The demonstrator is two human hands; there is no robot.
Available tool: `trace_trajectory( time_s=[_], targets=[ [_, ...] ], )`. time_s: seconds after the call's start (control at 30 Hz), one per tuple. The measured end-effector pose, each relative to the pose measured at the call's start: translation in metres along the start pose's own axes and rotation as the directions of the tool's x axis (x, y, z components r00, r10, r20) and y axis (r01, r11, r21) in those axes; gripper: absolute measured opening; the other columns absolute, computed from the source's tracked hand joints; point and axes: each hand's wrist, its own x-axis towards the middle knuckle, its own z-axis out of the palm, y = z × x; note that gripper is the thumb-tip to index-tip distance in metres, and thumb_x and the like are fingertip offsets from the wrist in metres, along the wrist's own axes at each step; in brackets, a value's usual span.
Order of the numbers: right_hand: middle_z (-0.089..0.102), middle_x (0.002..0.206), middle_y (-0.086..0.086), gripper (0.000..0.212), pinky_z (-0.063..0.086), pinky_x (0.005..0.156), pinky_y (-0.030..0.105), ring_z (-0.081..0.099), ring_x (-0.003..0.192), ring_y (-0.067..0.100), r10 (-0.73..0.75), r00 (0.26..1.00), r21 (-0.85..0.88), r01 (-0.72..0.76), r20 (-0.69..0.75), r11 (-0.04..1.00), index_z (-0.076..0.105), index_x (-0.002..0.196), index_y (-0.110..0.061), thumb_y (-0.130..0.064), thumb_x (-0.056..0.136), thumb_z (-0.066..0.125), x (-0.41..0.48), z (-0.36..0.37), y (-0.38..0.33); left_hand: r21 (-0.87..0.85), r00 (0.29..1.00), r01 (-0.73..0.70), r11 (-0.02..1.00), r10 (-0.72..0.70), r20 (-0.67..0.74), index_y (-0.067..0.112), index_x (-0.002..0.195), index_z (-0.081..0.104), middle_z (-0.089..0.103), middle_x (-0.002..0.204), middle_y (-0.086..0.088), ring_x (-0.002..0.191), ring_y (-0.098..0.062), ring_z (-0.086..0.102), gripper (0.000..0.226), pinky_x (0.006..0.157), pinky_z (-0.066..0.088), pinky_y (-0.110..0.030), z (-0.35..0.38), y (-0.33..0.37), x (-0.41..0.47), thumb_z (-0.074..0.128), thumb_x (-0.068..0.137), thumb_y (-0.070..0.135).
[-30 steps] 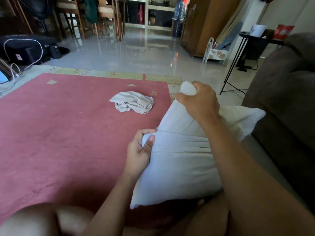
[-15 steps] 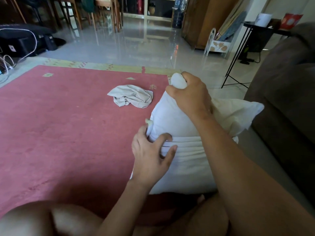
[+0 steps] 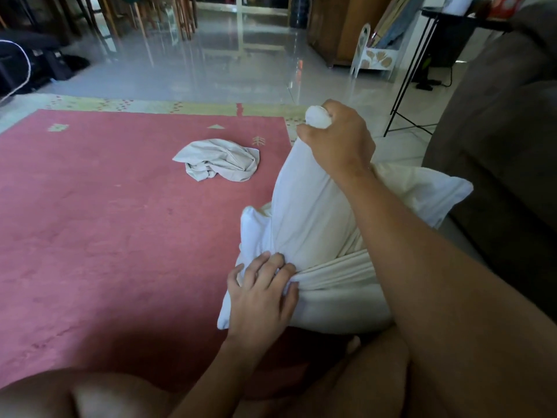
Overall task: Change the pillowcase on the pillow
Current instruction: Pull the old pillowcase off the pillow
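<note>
Left hand [image 3: 262, 300] has moved to a full grip on the bunched pillowcase [image 3: 340, 276] at 7 o'clock of the pillow [image 3: 310, 212]; right hand [image 3: 337, 140] clamps its 12 o'clock corner; casing seems half done

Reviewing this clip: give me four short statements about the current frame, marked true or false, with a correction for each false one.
1. The right hand grips the top corner of the pillow. True.
2. The left hand lies flat on the rug. False: it grips the bunched edge of the cream pillowcase.
3. A crumpled cloth lies on the rug, apart from the pillow. True.
4. The pillowcase covers the whole pillow. False: white pillow shows bare above the bunched edge.
</note>
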Motion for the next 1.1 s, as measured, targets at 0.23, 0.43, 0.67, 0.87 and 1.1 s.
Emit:
trace_trajectory(
  time_s=[0.23,0.43,0.67,0.87,1.1],
  targets=[
    [0.060,0.122,-0.006,0.052,0.039,0.094,0.037,0.052,0.117,0.023,-0.159,0.919,0.042,0.155,0.360,0.987,0.055,0.120,-0.032,-0.060,0.078,0.067,-0.001,0.015,-0.010,0.017,0.989,0.127,0.992,-0.128,0.074,0.040,0.112,0.066,0.061,0.114,0.014,0.117,-0.025,0.052,0.038,0.095,0.030,-0.055,-0.013,0.029,0.033,0.060,0.077,0.053],
    [0.062,0.132,-0.007,0.058,0.040,0.108,0.046,0.051,0.128,0.022,-0.078,0.878,-0.045,0.113,0.472,0.993,0.057,0.125,-0.044,-0.068,0.073,0.056,-0.015,-0.012,0.076,0.147,0.942,0.004,0.989,-0.052,0.331,0.028,0.119,0.066,0.070,0.097,0.004,0.106,-0.028,0.055,0.049,0.079,0.042,-0.048,0.023,0.017,0.031,0.063,0.072,0.042],
    [0.023,0.161,0.008,0.067,0.033,0.115,0.048,0.035,0.141,0.033,0.286,0.596,-0.269,-0.119,0.750,0.956,0.031,0.147,-0.045,-0.067,0.088,0.052,-0.084,0.029,0.200,0.092,0.669,0.226,0.970,-0.223,0.709,0.047,0.149,0.028,0.056,0.130,0.004,0.131,-0.028,0.040,0.061,0.101,0.042,-0.051,0.039,-0.043,0.071,0.049,0.092,0.056],
    [0.038,0.152,0.015,0.098,0.037,0.103,0.037,0.043,0.135,0.033,0.452,0.631,-0.273,-0.364,0.631,0.890,0.027,0.152,-0.010,-0.067,0.082,0.063,-0.081,0.061,0.210,0.087,0.773,0.237,0.968,-0.242,0.587,0.043,0.146,0.037,0.038,0.143,-0.008,0.134,-0.032,0.028,0.060,0.111,0.032,-0.049,0.054,-0.022,0.113,0.051,0.091,0.062],
    [0.066,0.100,0.002,0.039,0.050,0.076,0.029,0.061,0.089,0.015,0.135,0.460,-0.107,-0.088,0.878,0.990,0.066,0.101,-0.010,-0.048,0.092,0.062,-0.091,0.027,0.187,0.041,0.738,0.139,0.989,-0.131,0.662,0.027,0.133,0.040,0.033,0.141,-0.008,0.134,-0.033,0.031,0.064,0.109,0.027,-0.060,0.116,0.027,0.186,0.056,0.084,0.065]
  ],
)
